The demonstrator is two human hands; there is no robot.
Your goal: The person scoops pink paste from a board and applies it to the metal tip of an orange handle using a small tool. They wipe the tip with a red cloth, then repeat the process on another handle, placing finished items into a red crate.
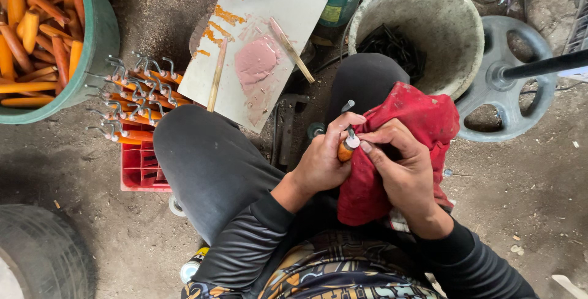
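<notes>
Dusty concrete floor (520, 195), you seated over it with a small tool in your lap.

Your left hand (321, 161) is closed around an orange-handled tool (348, 147), its metal hook end poking up past your fingers, held just above your right knee. Your right hand (401, 167) is curled with thumb and fingertips pressed against the tool's metal collar, and a red rag (422, 118) lies draped under that hand and over your thigh. To your left, a red crate (138, 167) carries a stack of matching orange-handled hooks (131, 100), and a green tub (98, 42) holds more orange handles. Ahead lie a pale board (269, 5) smeared with pink paste (254, 60) and two sticks, a grey bucket (429, 11) and a weight plate (508, 85).
</notes>
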